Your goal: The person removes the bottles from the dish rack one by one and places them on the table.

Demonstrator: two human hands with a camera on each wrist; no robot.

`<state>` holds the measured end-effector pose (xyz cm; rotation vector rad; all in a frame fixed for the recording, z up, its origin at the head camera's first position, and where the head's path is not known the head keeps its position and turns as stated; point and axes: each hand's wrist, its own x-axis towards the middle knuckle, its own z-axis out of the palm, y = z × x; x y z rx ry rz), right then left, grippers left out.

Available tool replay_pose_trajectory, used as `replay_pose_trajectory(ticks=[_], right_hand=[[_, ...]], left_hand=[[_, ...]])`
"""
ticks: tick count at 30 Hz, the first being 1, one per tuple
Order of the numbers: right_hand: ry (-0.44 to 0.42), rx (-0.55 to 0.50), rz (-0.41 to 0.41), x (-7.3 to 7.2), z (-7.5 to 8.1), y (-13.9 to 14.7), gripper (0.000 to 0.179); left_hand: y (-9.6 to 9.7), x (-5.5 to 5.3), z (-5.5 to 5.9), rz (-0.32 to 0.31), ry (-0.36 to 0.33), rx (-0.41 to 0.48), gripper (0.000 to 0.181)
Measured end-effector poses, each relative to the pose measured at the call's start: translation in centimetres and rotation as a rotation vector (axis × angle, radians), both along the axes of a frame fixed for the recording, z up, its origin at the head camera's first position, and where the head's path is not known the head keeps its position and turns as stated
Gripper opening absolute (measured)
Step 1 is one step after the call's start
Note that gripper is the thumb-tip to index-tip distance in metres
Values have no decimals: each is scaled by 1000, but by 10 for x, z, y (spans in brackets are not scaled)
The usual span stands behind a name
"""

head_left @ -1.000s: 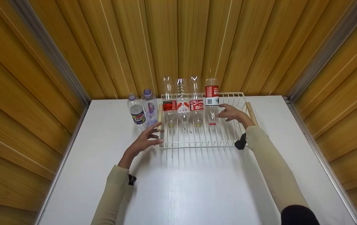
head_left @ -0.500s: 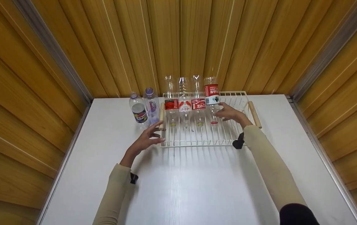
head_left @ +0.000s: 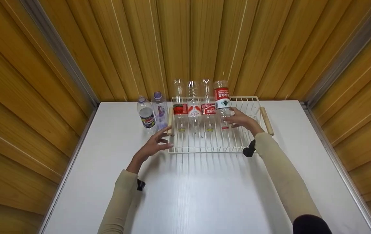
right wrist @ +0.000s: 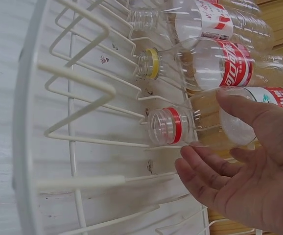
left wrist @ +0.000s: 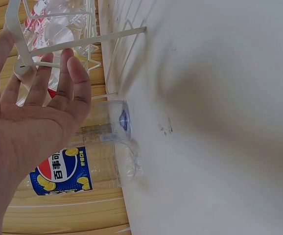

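Observation:
A white wire rack (head_left: 205, 149) with wooden handles holds a row of clear plastic bottles, necks down. My right hand (head_left: 242, 119) has its thumb and fingers about the rightmost bottle (head_left: 223, 100), which has a red-and-white label; in the right wrist view a red ring (right wrist: 173, 126) circles its neck. My left hand (head_left: 153, 148) spans the rack's front left corner with relaxed fingers. In the left wrist view its fingertips lie right at the wooden handle (left wrist: 24, 72) and the white frame. Beside the held bottle is a red-labelled Coke bottle (right wrist: 229, 63).
Left of the rack stand a blue-labelled Pepsi bottle (head_left: 147, 117) and a clear bottle with a purple top (head_left: 160, 110). The rack stands at the back of a white table (head_left: 185, 195), close to the wood-patterned wall (head_left: 201, 48).
The bottle at my right hand has turned about its length: its barcode has gone from view and a dark green emblem shows. My left hand keeps its place on the rack.

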<state>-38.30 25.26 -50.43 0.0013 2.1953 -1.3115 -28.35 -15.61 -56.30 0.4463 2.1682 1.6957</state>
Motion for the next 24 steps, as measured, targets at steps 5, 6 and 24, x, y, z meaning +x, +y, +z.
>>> replay_pose_trajectory(ticks=[5,6,24], right_hand=[[-20,-45,-23,2,8,6,83],[-24,-56,-25,3,10,7,81],[158,-292,-426,8,15,41,75]], left_hand=[[1,-2,-1,-7,-2,19,81],[1,-2,-1,-9,-2,19,82],[1,-3,-1,6,-35,13,86]])
